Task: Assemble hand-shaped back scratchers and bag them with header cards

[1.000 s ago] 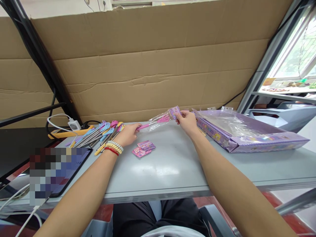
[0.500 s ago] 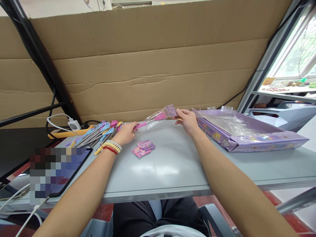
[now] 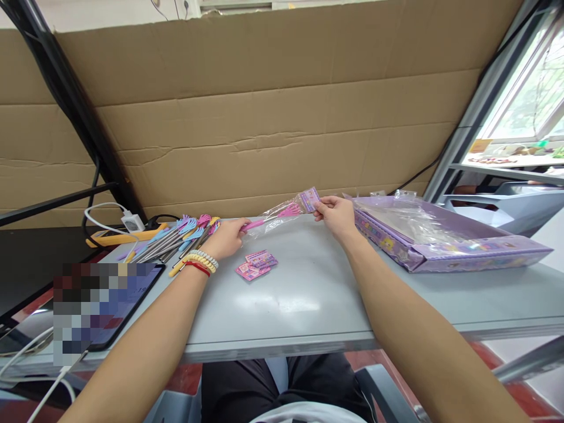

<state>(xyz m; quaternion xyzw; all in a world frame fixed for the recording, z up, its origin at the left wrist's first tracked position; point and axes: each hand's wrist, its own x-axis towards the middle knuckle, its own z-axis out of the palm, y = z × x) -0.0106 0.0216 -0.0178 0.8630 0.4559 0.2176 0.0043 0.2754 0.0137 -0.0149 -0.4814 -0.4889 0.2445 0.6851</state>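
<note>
Stretched between my hands is a pink back scratcher with a claw-shaped head, inside a clear plastic bag. My left hand is closed on its handle end, at the bag's left. A purple printed card shows at the bag's right end, where my right hand pinches it between thumb and fingers. On the table below lie a few pink and purple cards, partly overlapping. Left of my left hand is a pile of back scratchers with metal rods and pink, blue and yellow ends.
A purple open box with clear plastic bags inside stands at the right. At the left lie a tablet, partly blurred out, and a white charger with cables. Behind the grey table rises a cardboard wall.
The card end of the bag has shifted slightly right and turned, so its printed face shows more. My right hand moved a little with it; my left hand stayed nearly still.
</note>
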